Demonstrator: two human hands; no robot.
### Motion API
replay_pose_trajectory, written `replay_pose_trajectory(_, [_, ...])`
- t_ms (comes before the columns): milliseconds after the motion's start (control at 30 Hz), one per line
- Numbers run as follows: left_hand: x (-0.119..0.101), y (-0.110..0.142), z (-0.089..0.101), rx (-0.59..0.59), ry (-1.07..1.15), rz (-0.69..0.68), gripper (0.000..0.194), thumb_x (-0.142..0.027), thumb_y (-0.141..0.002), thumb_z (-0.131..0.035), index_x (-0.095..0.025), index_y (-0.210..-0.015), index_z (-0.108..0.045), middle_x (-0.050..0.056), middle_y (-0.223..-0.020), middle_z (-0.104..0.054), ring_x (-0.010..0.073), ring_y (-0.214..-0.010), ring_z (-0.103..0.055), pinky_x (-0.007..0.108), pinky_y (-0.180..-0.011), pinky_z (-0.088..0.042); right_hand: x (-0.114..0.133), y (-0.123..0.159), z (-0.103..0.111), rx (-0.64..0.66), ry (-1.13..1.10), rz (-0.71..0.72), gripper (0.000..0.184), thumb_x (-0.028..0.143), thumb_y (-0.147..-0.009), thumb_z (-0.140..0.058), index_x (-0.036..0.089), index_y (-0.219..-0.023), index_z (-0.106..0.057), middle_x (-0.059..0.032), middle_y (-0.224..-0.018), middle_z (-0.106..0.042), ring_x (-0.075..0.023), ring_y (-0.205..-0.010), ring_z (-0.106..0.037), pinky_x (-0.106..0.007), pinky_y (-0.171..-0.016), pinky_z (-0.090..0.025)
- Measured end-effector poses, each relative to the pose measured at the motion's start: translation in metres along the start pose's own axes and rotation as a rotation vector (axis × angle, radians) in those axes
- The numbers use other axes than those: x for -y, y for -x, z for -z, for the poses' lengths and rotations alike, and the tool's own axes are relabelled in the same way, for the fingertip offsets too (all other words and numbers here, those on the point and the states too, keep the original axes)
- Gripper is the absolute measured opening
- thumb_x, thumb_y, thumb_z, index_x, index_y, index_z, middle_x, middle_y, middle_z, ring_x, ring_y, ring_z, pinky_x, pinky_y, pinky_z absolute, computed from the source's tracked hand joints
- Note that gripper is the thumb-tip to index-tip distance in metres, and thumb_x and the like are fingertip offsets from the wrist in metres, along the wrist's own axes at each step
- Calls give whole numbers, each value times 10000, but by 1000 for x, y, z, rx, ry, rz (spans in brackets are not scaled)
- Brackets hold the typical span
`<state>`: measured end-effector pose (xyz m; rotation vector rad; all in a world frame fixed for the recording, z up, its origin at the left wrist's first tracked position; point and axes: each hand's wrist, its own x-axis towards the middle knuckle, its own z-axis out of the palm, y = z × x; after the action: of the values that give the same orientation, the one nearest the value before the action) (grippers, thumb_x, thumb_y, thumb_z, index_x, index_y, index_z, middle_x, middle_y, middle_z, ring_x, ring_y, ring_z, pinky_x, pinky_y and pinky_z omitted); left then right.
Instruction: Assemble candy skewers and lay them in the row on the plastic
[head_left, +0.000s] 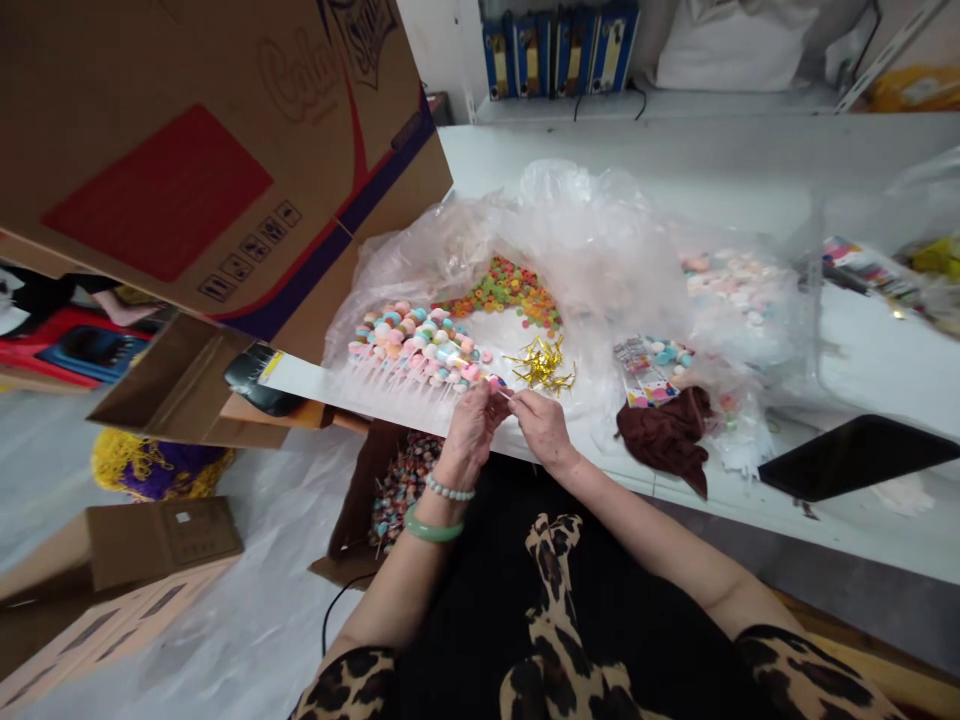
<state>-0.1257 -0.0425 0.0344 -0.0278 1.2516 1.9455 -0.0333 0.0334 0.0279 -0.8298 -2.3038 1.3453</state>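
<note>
At the table's front edge, my left hand [474,425] and my right hand [541,425] are close together, fingers pinched. Between them is a small candy stick [498,384]; its colourful end shows above my left fingers, and my right fingertips grip its thin white stick. Just left of the hands lie rows of pastel candy skewers [412,345], white sticks pointing toward me. Gold twist ties [544,362] are spread behind my right hand. Farther back is a pile of red, orange and green gummy rings [514,292] on clear plastic.
A large cardboard box [247,150] stands at the left. Below the table edge, an open carton [349,510] holds many wrapped candies. To the right are a brown cloth [664,432], printed wrappers [643,375], a bag of pale candies [735,290] and a black tablet-like slab [859,458].
</note>
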Motion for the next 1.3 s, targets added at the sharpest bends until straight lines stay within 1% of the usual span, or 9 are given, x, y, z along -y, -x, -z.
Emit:
replay_pose_trajectory(400, [12,42,17,84,-488,-261,307,-470,-707,-749,-165,-708,-716,38,-673,-677,158,-646,-619,282,-692,-482,-14,51,8,46,-235,5,236,363,-918,-465,239,-739,-554,50,-503,-484,-141,-520,-491,-249,-606,-387])
replay_pose_trajectory(600, [23,71,31,-98,-1039,-453,285,-402,-875,-557,-207,-703,-674,35,-655,-664,170,-622,-596,278,-654,-409,-18,74,2,-10,-98,98,244,353,-936,-424,233,-784,-572,28,-519,-524,-156,-530,-523,-258,-623,-382])
replay_pose_trajectory(767, [42,97,24,-191,-1487,-619,288,-264,-909,-479,-189,-674,-628,57,-628,-602,175,-639,-534,300,-684,-350,-19,81,-3,-78,28,194,277,342,-943,-398,217,-785,-589,-21,-620,-610,-166,-569,-550,-262,-600,-354])
replay_pose_trajectory(833, [51,100,21,-127,-1436,-640,272,-229,-895,-478,-185,-663,-612,57,-630,-588,174,-643,-519,302,-693,-352,-20,81,-2,-79,13,204,289,341,-952,-392,214,-791,-595,-30,-648,-632,-163,-572,-558,-256,-592,-360])
replay_pose_trajectory(933, [58,97,19,20,-1094,-554,223,-288,-887,-524,-185,-730,-643,29,-653,-582,155,-628,-503,281,-666,-371,-23,81,2,-95,-30,209,301,350,-971,-389,211,-816,-606,-20,-642,-636,-149,-553,-560,-241,-588,-378])
replay_pose_trajectory(1033, [53,92,21,139,-654,-280,177,-340,-775,-703,-170,-769,-657,4,-683,-597,135,-637,-522,254,-645,-403,-30,80,6,-171,34,279,303,340,-982,-391,202,-850,-627,-31,-692,-669,-145,-592,-597,-232,-597,-385])
replay_pose_trajectory(1133, [42,90,20,237,-292,-23,350,-275,-618,-850,-169,-908,-684,41,-906,-683,162,-801,-608,273,-747,-465,-36,80,4,-251,160,391,315,299,-997,-377,183,-893,-652,-44,-705,-690,-138,-595,-612,-230,-588,-372])
replay_pose_trajectory(1200, [38,87,17,215,-98,43,409,-333,-629,-855,-166,-965,-692,67,-986,-695,173,-851,-624,303,-791,-487,-38,79,1,-278,239,468,318,264,-1004,-376,175,-901,-663,-45,-671,-687,-131,-572,-605,-233,-574,-363])
replay_pose_trajectory(1300, [43,79,8,52,66,11,371,-394,-616,-861,-128,-803,-683,35,-791,-681,123,-693,-588,261,-700,-479,-39,77,-5,-303,306,586,319,224,-1001,-389,169,-867,-672,-53,-627,-674,-139,-570,-610,-245,-571,-375])
